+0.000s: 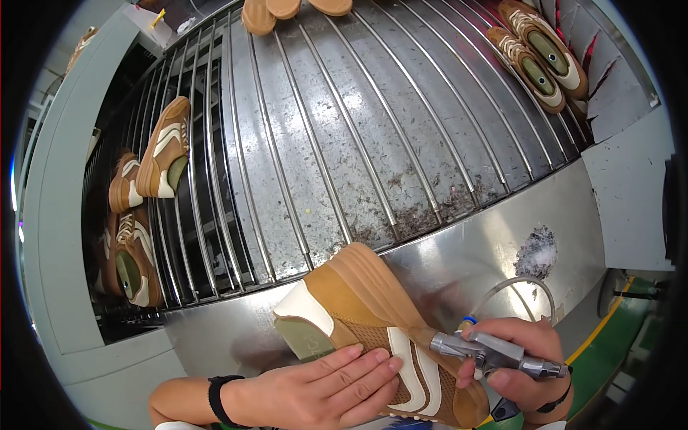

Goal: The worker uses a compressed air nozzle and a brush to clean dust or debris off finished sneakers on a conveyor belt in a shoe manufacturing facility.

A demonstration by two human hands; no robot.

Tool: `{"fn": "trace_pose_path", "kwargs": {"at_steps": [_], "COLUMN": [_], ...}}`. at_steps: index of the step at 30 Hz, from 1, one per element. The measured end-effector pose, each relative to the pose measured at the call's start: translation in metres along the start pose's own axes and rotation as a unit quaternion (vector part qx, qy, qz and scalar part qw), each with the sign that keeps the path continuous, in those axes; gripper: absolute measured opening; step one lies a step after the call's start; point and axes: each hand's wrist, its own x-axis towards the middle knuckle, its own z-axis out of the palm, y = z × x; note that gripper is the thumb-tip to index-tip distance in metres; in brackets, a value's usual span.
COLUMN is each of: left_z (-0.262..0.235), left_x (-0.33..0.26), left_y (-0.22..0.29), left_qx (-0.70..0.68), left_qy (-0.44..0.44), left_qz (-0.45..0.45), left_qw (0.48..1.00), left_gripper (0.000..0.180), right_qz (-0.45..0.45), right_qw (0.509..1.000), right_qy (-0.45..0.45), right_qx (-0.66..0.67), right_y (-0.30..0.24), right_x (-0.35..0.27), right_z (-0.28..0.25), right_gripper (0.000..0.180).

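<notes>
A brown sneaker [373,287] with cream stripes is held on its side in front of me, heel toward the upper left and its tan sole facing up and right. A green last [301,338] fills its opening. My left hand [315,390] grips the sneaker, with its fingers laid together along the mesh side; the thumb is hidden. In my right hand [527,351] is a metal spray gun [494,351], my fingers wrapped round it. The gun's nozzle points left at the side of the sneaker near the sole. A clear hose [523,279] with a blue fitting loops up beside it.
A conveyor of metal rods [287,136] runs over a stained metal plate. Brown sneakers [163,147] stand on its left side, a pair [541,61] at the far right, and several tan soles [283,7] show at the far edge. A steel ledge [459,251] fronts it.
</notes>
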Motion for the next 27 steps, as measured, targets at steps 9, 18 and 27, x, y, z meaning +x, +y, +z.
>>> {"fn": "trace_pose_path", "kwargs": {"at_steps": [9,18,27], "left_z": [0.014,0.017,0.014], "left_x": [-0.002,0.01,-0.004], "left_y": [0.007,0.006,0.006], "left_qx": [-0.091,-0.004,-0.075], "left_qy": [0.064,0.231,0.08], "left_qz": [-0.099,-0.101,-0.092], "left_qw": [0.989,0.968,0.99], "left_gripper": [0.022,0.023,0.022], "right_qz": [0.001,-0.074,-0.135], "right_qw": [1.0,0.989,0.976], "right_qy": [0.019,-0.044,-0.06], "right_qx": [-0.019,-0.119,-0.16], "right_y": [-0.004,-0.011,0.0], "right_x": [0.0,-0.003,-0.022], "right_z": [0.008,0.004,-0.005], "right_gripper": [0.051,0.043,0.034]}}
